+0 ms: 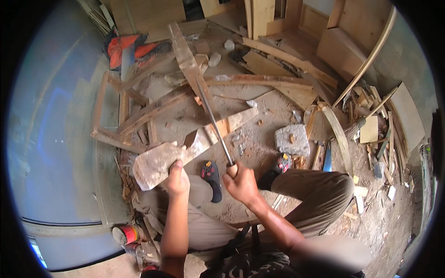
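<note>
My left hand (177,180) is closed around a pale, bat-shaped piece of wood (155,163), thumb on top, near its broad end. The piece slants up to the right, and a fresh orange-brown patch shows on its narrow part. In my right hand (242,184) is the short wooden handle of a long, thin metal-bladed tool (217,125). Its blade points up and left, crossing over the narrow part of the wood. Whether blade and wood touch, I cannot tell. Seen nearly edge-on, the blade does not show its exact kind.
Beyond lies a long worn plank (186,58) on a wooden frame (121,99). A grey stone block (293,140) sits by my right shoe. Scrap wood and a broom (350,129) are at right, a red-labelled can (126,234) at lower left, and a blue-grey panel (55,139) along the left.
</note>
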A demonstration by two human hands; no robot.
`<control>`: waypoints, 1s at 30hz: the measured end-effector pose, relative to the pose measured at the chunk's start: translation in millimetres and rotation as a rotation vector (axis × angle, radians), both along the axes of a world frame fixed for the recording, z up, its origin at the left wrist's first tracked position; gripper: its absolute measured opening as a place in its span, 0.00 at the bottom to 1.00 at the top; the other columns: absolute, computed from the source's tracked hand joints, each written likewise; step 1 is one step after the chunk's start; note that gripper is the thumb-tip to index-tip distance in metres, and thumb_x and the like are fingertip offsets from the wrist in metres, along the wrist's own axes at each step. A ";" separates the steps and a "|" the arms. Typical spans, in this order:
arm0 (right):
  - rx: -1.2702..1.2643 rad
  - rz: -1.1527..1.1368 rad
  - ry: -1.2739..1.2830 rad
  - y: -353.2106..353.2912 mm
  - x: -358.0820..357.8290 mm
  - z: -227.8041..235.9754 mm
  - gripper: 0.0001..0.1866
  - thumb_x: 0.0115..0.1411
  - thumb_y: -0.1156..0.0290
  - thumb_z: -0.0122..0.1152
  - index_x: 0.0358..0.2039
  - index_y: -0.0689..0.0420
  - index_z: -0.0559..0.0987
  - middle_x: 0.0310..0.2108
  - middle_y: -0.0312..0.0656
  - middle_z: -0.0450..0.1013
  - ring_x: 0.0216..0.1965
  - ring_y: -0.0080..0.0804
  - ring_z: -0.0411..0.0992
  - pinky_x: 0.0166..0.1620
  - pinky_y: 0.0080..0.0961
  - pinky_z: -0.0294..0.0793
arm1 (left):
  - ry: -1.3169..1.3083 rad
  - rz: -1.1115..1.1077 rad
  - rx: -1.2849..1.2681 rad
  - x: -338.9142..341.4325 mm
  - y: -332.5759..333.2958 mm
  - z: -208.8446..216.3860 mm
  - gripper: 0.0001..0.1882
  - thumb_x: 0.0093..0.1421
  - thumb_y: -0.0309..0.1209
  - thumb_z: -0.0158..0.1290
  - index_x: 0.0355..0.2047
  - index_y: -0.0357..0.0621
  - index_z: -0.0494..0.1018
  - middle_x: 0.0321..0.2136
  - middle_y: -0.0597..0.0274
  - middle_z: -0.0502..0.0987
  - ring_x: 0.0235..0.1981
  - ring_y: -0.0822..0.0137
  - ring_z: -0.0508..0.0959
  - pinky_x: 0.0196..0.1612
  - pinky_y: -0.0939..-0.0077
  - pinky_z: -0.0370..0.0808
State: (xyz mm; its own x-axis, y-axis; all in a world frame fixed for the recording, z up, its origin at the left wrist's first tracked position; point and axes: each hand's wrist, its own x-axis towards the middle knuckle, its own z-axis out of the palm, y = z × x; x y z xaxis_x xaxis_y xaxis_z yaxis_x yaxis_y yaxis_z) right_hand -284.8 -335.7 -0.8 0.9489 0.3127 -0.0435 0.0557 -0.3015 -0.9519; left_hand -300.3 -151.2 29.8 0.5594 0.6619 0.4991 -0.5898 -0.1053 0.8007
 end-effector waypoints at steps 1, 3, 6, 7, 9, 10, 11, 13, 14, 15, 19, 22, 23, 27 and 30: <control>0.082 -0.020 -0.047 -1.3 4.5 23.3 0.08 0.51 0.74 0.60 0.31 0.64 0.73 0.21 0.51 0.74 0.27 0.41 0.78 0.34 0.32 0.76 | 0.000 -0.021 0.024 -3.0 -0.2 -0.9 0.35 0.48 0.26 0.55 0.60 0.37 0.62 0.50 0.47 0.73 0.51 0.54 0.74 0.55 0.52 0.74; 0.349 -0.049 -0.184 -5.4 14.1 66.7 0.06 0.50 0.79 0.59 0.31 0.61 0.73 0.21 0.40 0.73 0.24 0.23 0.73 0.30 0.24 0.74 | 0.010 -0.037 0.065 -6.9 -1.0 0.2 0.36 0.48 0.26 0.55 0.60 0.37 0.62 0.50 0.47 0.73 0.51 0.54 0.74 0.55 0.53 0.74; 0.496 -0.136 -0.439 -4.6 21.2 36.3 0.06 0.51 0.78 0.58 0.30 0.63 0.73 0.20 0.45 0.73 0.21 0.31 0.75 0.28 0.28 0.73 | 0.003 -0.052 0.096 6.1 -15.5 15.2 0.36 0.48 0.26 0.55 0.60 0.37 0.62 0.50 0.47 0.73 0.51 0.54 0.74 0.54 0.54 0.74; 0.204 -0.041 -0.231 -5.4 32.1 -0.5 0.08 0.52 0.75 0.59 0.31 0.65 0.73 0.20 0.50 0.72 0.23 0.40 0.76 0.28 0.33 0.74 | -0.015 -0.058 0.111 10.5 -19.4 18.3 0.35 0.48 0.26 0.55 0.59 0.37 0.62 0.50 0.48 0.73 0.51 0.54 0.74 0.53 0.54 0.75; -0.153 0.067 0.037 -21.1 34.8 -65.5 0.13 0.53 0.69 0.59 0.32 0.68 0.73 0.22 0.62 0.71 0.28 0.60 0.77 0.33 0.44 0.74 | -0.074 -0.012 -0.169 5.8 -12.1 -7.8 0.33 0.48 0.25 0.53 0.58 0.38 0.64 0.49 0.50 0.73 0.51 0.55 0.74 0.53 0.54 0.75; -0.205 0.086 0.097 -33.8 34.4 -76.0 0.12 0.52 0.70 0.59 0.31 0.67 0.74 0.23 0.60 0.73 0.30 0.58 0.77 0.34 0.44 0.74 | -0.034 0.013 -0.120 4.0 -6.8 0.1 0.32 0.48 0.24 0.52 0.57 0.38 0.65 0.49 0.51 0.73 0.51 0.55 0.74 0.55 0.52 0.73; -0.174 0.041 0.054 -32.7 34.1 -70.6 0.11 0.52 0.70 0.59 0.30 0.67 0.74 0.23 0.60 0.73 0.30 0.57 0.77 0.34 0.43 0.74 | -0.062 0.015 -0.131 7.8 0.3 4.7 0.31 0.48 0.24 0.52 0.56 0.38 0.65 0.49 0.51 0.73 0.51 0.56 0.74 0.55 0.52 0.73; -0.109 -0.030 0.066 -34.0 23.0 -47.3 0.09 0.51 0.72 0.58 0.28 0.65 0.73 0.21 0.51 0.73 0.25 0.43 0.76 0.33 0.36 0.73 | -0.039 0.017 -0.129 -1.3 -2.2 -0.4 0.31 0.48 0.25 0.52 0.56 0.39 0.66 0.49 0.51 0.73 0.51 0.55 0.74 0.56 0.52 0.72; 0.009 -0.041 0.010 -32.8 23.9 -22.9 0.07 0.50 0.74 0.58 0.28 0.64 0.73 0.21 0.47 0.72 0.24 0.38 0.74 0.32 0.33 0.73 | -0.029 0.009 -0.089 -1.9 -3.7 2.9 0.32 0.48 0.25 0.53 0.57 0.39 0.65 0.49 0.51 0.73 0.51 0.55 0.74 0.56 0.52 0.72; 0.131 -0.053 -0.050 -31.8 25.6 5.2 0.05 0.50 0.76 0.57 0.28 0.63 0.73 0.20 0.44 0.72 0.23 0.32 0.73 0.30 0.30 0.72 | -0.023 -0.001 -0.047 0.0 -3.5 6.5 0.32 0.48 0.25 0.53 0.57 0.39 0.65 0.49 0.51 0.73 0.51 0.55 0.74 0.56 0.52 0.72; 0.527 -0.114 -0.261 -22.3 27.4 45.9 0.09 0.48 0.82 0.58 0.31 0.59 0.72 0.19 0.38 0.71 0.23 0.18 0.71 0.29 0.20 0.72 | -0.017 -0.020 -0.016 -0.1 -4.9 12.0 0.32 0.48 0.25 0.56 0.54 0.37 0.60 0.47 0.51 0.68 0.47 0.56 0.74 0.51 0.57 0.78; -0.011 0.034 0.035 -17.6 22.5 -44.2 0.06 0.53 0.78 0.58 0.31 0.64 0.73 0.19 0.42 0.71 0.22 0.27 0.72 0.29 0.28 0.73 | -0.020 -0.040 -0.031 5.8 -21.2 17.4 0.32 0.48 0.26 0.58 0.53 0.38 0.58 0.47 0.52 0.67 0.46 0.58 0.75 0.50 0.58 0.79; -0.062 0.062 0.058 -22.8 16.4 -61.5 0.10 0.53 0.73 0.61 0.32 0.66 0.73 0.20 0.49 0.71 0.23 0.34 0.74 0.33 0.34 0.74 | -0.052 -0.034 0.005 3.3 -20.5 14.9 0.32 0.48 0.26 0.58 0.53 0.38 0.58 0.47 0.52 0.66 0.45 0.58 0.75 0.49 0.59 0.79; 0.005 0.005 0.094 -25.8 -1.5 1.3 0.09 0.51 0.73 0.60 0.32 0.64 0.74 0.22 0.48 0.73 0.25 0.33 0.74 0.33 0.33 0.74 | -0.029 0.013 0.080 -2.4 -26.5 18.3 0.34 0.48 0.30 0.59 0.55 0.39 0.59 0.47 0.54 0.67 0.46 0.59 0.74 0.45 0.62 0.80; 0.331 0.002 -0.199 -33.7 16.2 56.8 0.05 0.50 0.79 0.56 0.30 0.60 0.72 0.21 0.35 0.70 0.23 0.20 0.68 0.29 0.21 0.71 | -0.027 -0.010 0.183 -1.9 -26.9 22.5 0.32 0.47 0.33 0.59 0.53 0.37 0.63 0.46 0.53 0.67 0.44 0.58 0.74 0.43 0.62 0.80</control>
State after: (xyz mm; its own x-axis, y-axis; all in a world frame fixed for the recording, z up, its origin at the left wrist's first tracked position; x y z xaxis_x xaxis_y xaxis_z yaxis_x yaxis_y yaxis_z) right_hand -268.6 -369.4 56.0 0.9279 0.2811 0.2451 0.2494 0.0207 -0.9682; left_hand -302.2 -178.1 52.3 0.5499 0.5533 0.6257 -0.6125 -0.2422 0.7525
